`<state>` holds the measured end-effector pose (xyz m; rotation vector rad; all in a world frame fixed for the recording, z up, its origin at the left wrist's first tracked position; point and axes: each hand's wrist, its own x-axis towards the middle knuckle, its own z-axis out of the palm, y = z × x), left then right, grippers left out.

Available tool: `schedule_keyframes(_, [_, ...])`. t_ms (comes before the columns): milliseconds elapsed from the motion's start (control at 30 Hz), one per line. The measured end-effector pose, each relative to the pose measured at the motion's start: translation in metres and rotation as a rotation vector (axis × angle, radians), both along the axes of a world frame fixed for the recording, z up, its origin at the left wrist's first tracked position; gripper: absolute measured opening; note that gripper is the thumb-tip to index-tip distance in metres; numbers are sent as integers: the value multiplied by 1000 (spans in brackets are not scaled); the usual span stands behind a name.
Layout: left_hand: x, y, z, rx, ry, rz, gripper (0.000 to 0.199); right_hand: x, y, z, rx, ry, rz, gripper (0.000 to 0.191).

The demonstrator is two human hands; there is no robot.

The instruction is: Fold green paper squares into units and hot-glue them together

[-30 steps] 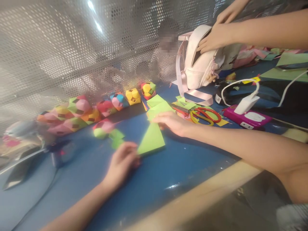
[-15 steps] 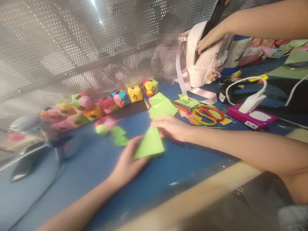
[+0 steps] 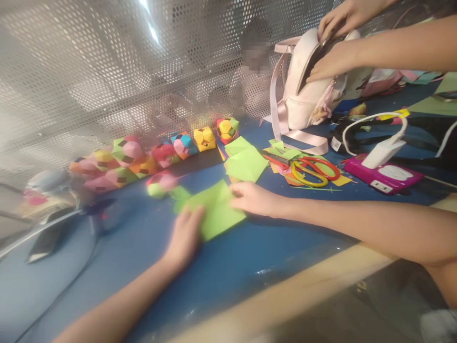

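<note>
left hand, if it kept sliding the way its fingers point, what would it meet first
The left hand lies flat on the green paper, fingers pointing up and away. Straight on, it would likely meet the small green folded piece, then the pink-green paper ball; depth is unclear.

Paper sheet (image 3: 217,209) on table (image 3: 232,267), scissors (image 3: 310,171) right behind.

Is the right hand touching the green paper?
Touching: the head view shows the right hand's fingertips pressing on the green paper's edge.
</note>
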<state>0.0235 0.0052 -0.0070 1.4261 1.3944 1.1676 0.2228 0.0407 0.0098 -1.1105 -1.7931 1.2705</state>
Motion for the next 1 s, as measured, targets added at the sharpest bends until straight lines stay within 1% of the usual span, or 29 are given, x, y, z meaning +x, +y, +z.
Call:
schedule_keyframes(67, [-1,2,0,-5,-6,0,32,2,3,-1,63,-78,14,18])
schedule_keyframes(200, [0,4,1,-38,-9,-40,31,2,7,-4,93,-150,44,16])
schedule_keyframes(333, [1,2,1,-42,27,-38,31,3,8,-5,182,-197,28,25])
schedule_keyframes(400, [1,2,1,-26,77,-27,29,5,9,-4,211,-219,41,26])
schedule_keyframes(500, [1,3,2,6,203,-44,24,11,12,-3,241,-268,90,23])
schedule_keyframes(567, [0,4,0,29,260,-54,22,14,15,-5,299,-304,131,21])
schedule_keyframes(633, [-1,5,-3,53,289,-64,23,15,17,-10,440,-322,170,18])
schedule_keyframes(733, [-2,6,-6,91,368,-108,26,15,16,-19,760,-336,228,12])
schedule_keyframes(833, [-2,4,-4,126,501,-151,28,15,12,-25,1046,-397,319,17])
schedule_keyframes(900, [-1,4,-1,138,588,-167,29,16,11,-27,1175,-455,386,20])
schedule_keyframes(1000, [-1,4,2,136,646,-176,26,18,11,-27,1260,-517,427,21])
